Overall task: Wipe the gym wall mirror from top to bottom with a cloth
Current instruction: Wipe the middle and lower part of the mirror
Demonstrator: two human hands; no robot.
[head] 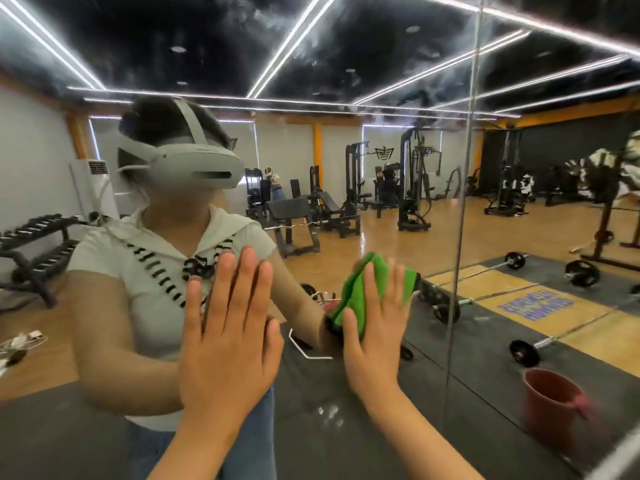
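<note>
Red bucket (550, 407) low, right of right hand (374, 327). Barbells (582, 273) beyond, higher. Dumbbell rack (41, 244) far left of left hand (228, 341).

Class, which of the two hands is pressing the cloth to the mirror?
The right hand: its flat fingers press the green cloth on the mirror, while the left hand lies flat on bare glass.

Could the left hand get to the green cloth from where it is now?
Likely yes: the left hand lies flat on the mirror beside the cloth, only bare glass between; the right hand covers much of it, though.
</note>
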